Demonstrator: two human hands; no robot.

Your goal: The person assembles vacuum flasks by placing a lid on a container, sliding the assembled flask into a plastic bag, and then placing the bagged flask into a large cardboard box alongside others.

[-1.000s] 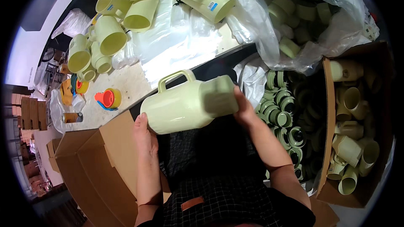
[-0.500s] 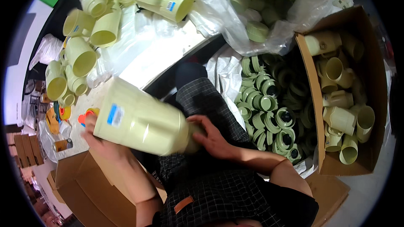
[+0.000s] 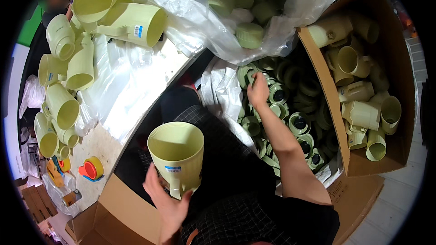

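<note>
Fingers of the left hand (image 3: 165,199) wrap the handle of an upright pale-green jug (image 3: 177,156) at six o'clock, while the right hand (image 3: 258,91) pinches a green lid (image 3: 247,75) from the pile at one o'clock; capping the jug seems next.

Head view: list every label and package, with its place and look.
Small blue-and-white sticker: on the pale green plastic jug in the left hand.
Blue sticker: on a lying jug, upper left.
Brown cardboard box: right, holding jugs.
Clear plastic bag: top, holding lids.
</note>
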